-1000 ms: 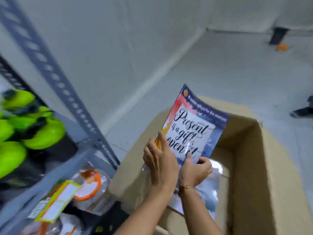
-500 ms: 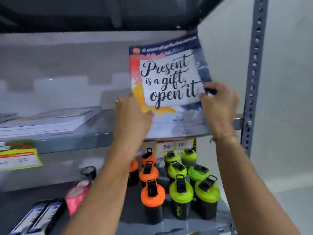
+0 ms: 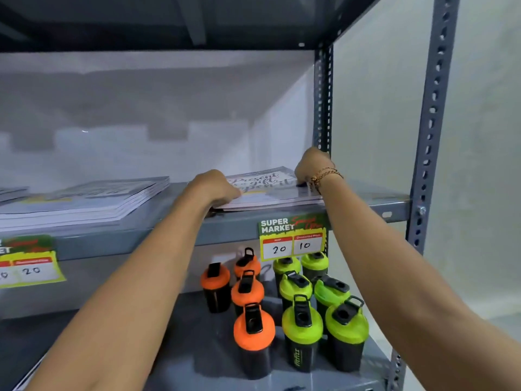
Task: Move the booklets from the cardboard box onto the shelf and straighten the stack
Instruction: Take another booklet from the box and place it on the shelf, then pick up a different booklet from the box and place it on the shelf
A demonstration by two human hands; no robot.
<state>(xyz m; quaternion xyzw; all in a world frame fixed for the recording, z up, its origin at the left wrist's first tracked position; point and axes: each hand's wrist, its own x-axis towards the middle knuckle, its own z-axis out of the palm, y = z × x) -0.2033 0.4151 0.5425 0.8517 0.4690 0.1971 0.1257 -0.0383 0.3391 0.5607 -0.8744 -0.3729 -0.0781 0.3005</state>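
A small stack of booklets (image 3: 265, 190), its top cover reading "Present is a gift, open it", lies flat at the right end of the grey metal shelf (image 3: 174, 230). My left hand (image 3: 217, 186) rests curled on the stack's left front corner. At the stack's right side my right hand (image 3: 310, 167), a gold bracelet on its wrist, presses down with the fingers curled. Whether either hand grips a booklet or only touches it I cannot tell. The cardboard box is out of view.
A taller stack of booklets (image 3: 93, 201) lies at the left of the same shelf. Price tags (image 3: 293, 238) hang from the shelf edge. Below stand orange-lidded bottles (image 3: 248, 294) and green-lidded bottles (image 3: 318, 306). A perforated upright (image 3: 431, 122) bounds the right side.
One second ago both hands lifted the booklet from the cardboard box. Half a second ago they held it upright before the shelf. It now lies flat on the right-hand stack under both hands.
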